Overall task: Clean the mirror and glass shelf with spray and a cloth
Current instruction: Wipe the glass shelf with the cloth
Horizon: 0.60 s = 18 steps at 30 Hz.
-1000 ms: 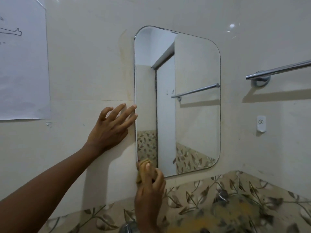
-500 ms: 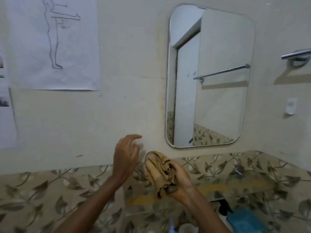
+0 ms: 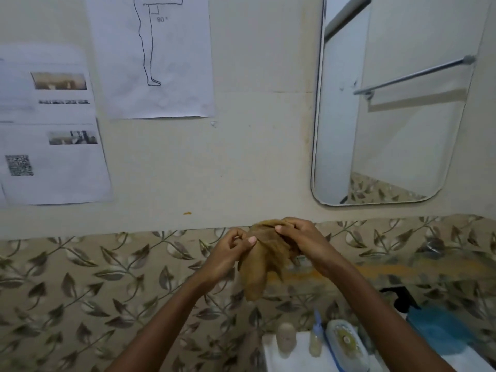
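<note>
the left forearm (image 3: 166, 323) and right forearm (image 3: 381, 318) are bare (wrists too). the left grip (image 3: 228, 253) shows a short, trimmed thumbnail; the right grip (image 3: 306, 242) has bare fingers.

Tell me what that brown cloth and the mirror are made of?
The cloth looks like thin, soft woven fabric, matte tan: it bunches and hangs in limp folds. The mirror looks like smooth, glossy glass, probably silver-backed: it reflects the room sharply.
</note>
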Tool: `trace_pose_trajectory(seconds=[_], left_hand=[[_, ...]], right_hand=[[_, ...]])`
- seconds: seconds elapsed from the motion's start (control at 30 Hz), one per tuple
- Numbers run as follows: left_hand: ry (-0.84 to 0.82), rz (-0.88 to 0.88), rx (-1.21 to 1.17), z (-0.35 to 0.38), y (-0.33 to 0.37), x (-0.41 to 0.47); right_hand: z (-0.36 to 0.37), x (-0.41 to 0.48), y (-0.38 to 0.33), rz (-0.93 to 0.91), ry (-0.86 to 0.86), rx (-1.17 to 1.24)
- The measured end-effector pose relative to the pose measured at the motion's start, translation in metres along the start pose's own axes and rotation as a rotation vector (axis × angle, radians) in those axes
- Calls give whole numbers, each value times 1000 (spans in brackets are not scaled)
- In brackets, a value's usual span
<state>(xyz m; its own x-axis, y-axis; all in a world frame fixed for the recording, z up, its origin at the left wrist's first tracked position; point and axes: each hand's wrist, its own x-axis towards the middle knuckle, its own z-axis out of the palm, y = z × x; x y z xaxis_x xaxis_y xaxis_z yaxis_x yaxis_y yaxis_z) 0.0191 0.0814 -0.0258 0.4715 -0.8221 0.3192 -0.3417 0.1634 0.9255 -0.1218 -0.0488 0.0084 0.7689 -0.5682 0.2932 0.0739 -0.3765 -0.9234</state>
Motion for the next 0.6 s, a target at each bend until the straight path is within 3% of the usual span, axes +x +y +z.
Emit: trace_pose_trajectory(seconds=[0.17, 0.27, 0.5, 0.6], left_hand=[[83, -209, -199, -3, -5, 7], [131, -308, -118, 7, -21, 11], [272, -168, 258, 29, -59, 29], [311, -102, 334, 25, -70, 28]], right_hand=[[0, 9, 9, 115, 51, 73], [-6, 15, 29, 204, 109, 4], [-13, 29, 71, 177, 166, -365], [-11, 25, 73, 65, 271, -721]])
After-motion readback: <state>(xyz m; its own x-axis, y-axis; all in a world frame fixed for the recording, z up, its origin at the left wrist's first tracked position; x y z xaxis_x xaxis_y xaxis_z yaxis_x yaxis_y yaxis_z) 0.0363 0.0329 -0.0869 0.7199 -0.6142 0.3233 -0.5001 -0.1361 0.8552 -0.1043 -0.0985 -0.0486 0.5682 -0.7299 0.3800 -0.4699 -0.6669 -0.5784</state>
